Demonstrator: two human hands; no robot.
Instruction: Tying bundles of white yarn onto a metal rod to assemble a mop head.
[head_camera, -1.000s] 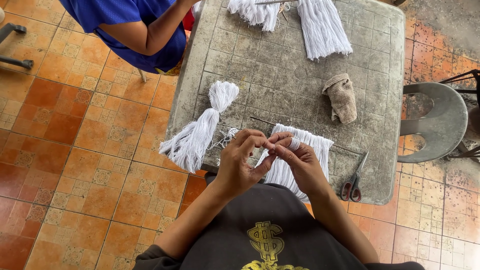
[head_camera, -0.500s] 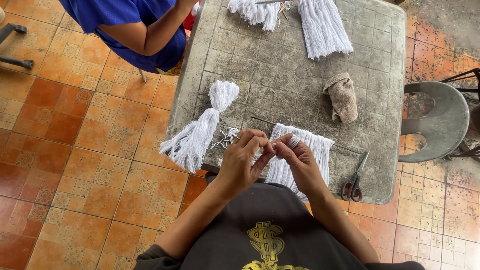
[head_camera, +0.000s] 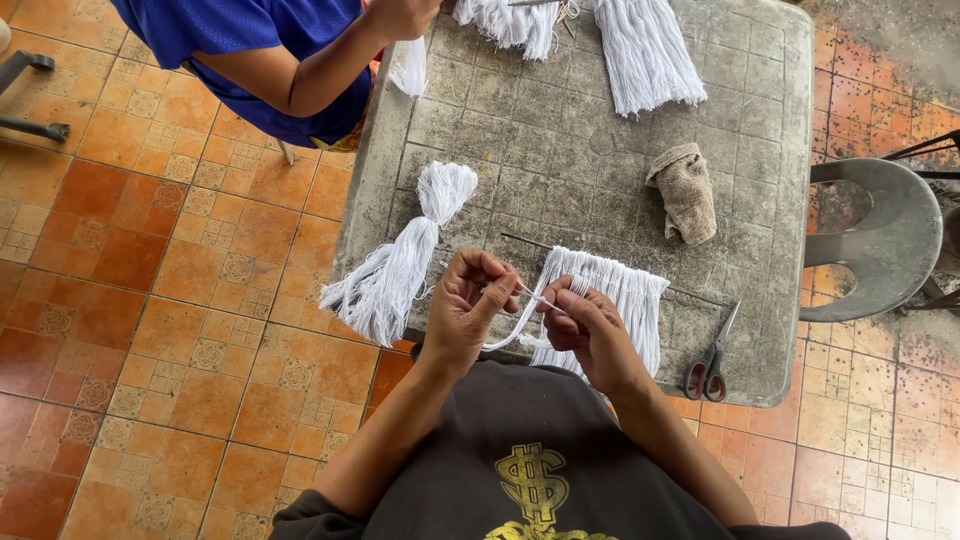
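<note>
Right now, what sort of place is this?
Likely an informal craft workspace, perhaps a patio: a weathered concrete table on orange floor tiles, white cord bundles, scissors, and both hands working a cord.

- A grey, grid-patterned table (head_camera: 560, 150) stands on an orange tiled floor (head_camera: 150, 300).
- Left of the left hand (head_camera: 470, 305): a tied white yarn tassel (head_camera: 400, 265).
- Just beyond the right hand (head_camera: 590, 330): a thin rod hung with white cords (head_camera: 625, 295).
- Right of it: red-handled scissors (head_camera: 712, 360).
- Farther off: a beige rag (head_camera: 685, 190) and more white yarn bundles (head_camera: 640, 50).
</note>
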